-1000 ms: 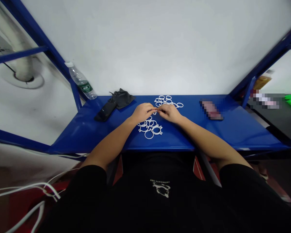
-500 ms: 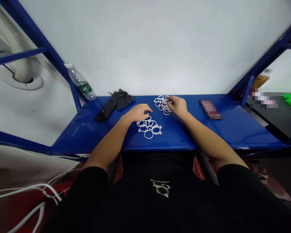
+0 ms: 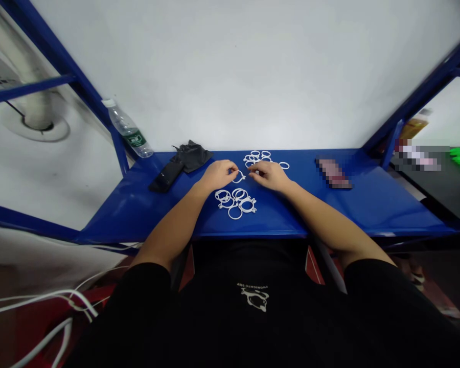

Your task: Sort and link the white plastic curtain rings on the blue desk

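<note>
My left hand is closed, pinching a white ring with a small pointed tab on its right side, just above the shelf. Facing it from the right, my right hand has its thumb and forefinger slightly apart, close to the tab but not visibly touching it. Behind my right hand lies a loose pile of white rings, partly covered by the fingers. One separate ring lies to the right of that pile. Nearer to me, a second group of tabbed white rings lies overlapping on the blue shelf.
On the left are a black phone, a crumpled black bag and a plastic bottle leaning at the frame. To the right lies a blurred-out, phone-like object. A white wall closes the back.
My right hand has come from the far pile toward my left hand. A ring is now in my left fingers, and the far pile is more spread out, with one ring off to the right.
</note>
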`<state>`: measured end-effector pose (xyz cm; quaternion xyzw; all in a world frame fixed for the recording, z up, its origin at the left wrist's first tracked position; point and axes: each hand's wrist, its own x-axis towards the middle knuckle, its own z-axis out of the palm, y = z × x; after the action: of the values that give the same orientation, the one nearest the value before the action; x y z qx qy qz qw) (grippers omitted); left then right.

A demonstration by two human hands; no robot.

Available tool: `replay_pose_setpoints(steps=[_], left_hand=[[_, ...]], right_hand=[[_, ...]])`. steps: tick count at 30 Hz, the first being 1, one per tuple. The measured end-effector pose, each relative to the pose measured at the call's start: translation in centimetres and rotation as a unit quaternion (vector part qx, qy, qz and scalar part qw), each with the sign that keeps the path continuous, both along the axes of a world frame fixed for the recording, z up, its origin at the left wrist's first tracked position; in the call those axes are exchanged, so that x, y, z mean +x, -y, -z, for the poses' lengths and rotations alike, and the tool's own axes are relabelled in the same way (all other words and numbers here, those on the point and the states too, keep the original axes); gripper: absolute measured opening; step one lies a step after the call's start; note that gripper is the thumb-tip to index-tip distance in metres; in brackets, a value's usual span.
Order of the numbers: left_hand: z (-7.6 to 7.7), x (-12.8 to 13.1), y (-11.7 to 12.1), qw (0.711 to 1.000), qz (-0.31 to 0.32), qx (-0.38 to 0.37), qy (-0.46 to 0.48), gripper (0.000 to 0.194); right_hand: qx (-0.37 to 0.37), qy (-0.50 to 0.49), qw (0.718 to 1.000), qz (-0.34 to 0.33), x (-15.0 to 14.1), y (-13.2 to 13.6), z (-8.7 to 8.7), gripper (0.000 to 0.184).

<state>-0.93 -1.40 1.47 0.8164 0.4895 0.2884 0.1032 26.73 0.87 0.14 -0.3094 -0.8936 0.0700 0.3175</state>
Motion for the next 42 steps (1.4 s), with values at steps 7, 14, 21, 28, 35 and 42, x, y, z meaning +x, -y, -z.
replay_pose_setpoints(steps=[7, 14, 21, 28, 35, 42], left_hand=[[0.9, 0.7, -0.1, 0.998, -0.015, 0.045, 0.036, 0.009], [0.9, 0.8, 0.1, 0.997, 0.046, 0.053, 0.027, 0.021], [1.2, 0.8, 0.0, 0.998, 0.030, 0.057, 0.028, 0.029], [1.1, 1.1, 0.3, 0.997, 0.036, 0.065, 0.012, 0.024], [1.1, 1.1, 0.0, 0.998, 0.034, 0.044, 0.017, 0.025], [0.4, -0.6, -0.4, 0.998, 0.047, -0.041, -0.012, 0.043]], right_hand=[[0.028, -0.003, 0.998, -0.053, -0.9, 0.5, 0.4, 0.030], [0.035, -0.018, 0.999, -0.022, -0.8, 0.8, 0.1, 0.029], [0.066, -0.030, 0.996, -0.058, -0.9, 0.8, 0.2, 0.033], [0.051, -0.019, 0.997, -0.064, -0.7, 0.5, 0.5, 0.030], [0.044, -0.005, 0.998, -0.043, -0.6, 0.3, 0.5, 0.029], [0.033, -0.012, 0.993, 0.113, 1.8, -2.0, 0.1, 0.031]])
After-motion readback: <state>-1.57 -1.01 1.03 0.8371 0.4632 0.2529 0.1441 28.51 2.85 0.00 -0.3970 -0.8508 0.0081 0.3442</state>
